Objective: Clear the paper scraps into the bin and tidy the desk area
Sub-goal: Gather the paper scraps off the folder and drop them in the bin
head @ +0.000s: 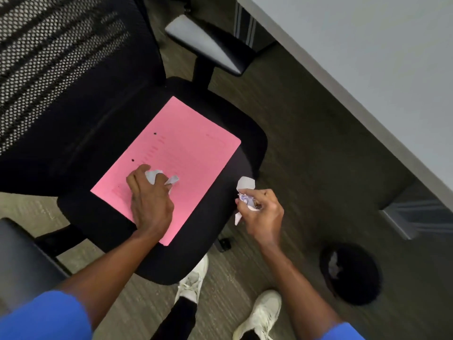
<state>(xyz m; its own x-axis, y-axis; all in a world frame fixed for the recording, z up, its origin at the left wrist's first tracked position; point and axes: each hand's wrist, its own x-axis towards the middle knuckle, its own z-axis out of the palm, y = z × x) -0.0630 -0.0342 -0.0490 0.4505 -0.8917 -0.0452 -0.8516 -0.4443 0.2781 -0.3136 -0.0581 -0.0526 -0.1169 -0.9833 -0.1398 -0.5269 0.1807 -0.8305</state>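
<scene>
Beneath the left hand's fingers (157, 182), most of the crumpled paper scraps (153, 174) are hidden. The wad (246, 201) inside the right hand's fingers (259, 197) is partly covered. The bin's (353, 273) contents blur, unreadable.

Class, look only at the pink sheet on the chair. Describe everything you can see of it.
The pink sheet is a flat rectangle, apparently paper or thin card, lying at an angle on the black seat of the office chair. Two small dark punch holes sit near one long edge, and faint lines of print run across it, too blurred to read. The left hand rests on its near end, closed on crumpled white scraps. Its near corner reaches almost to the seat's front edge.
</scene>
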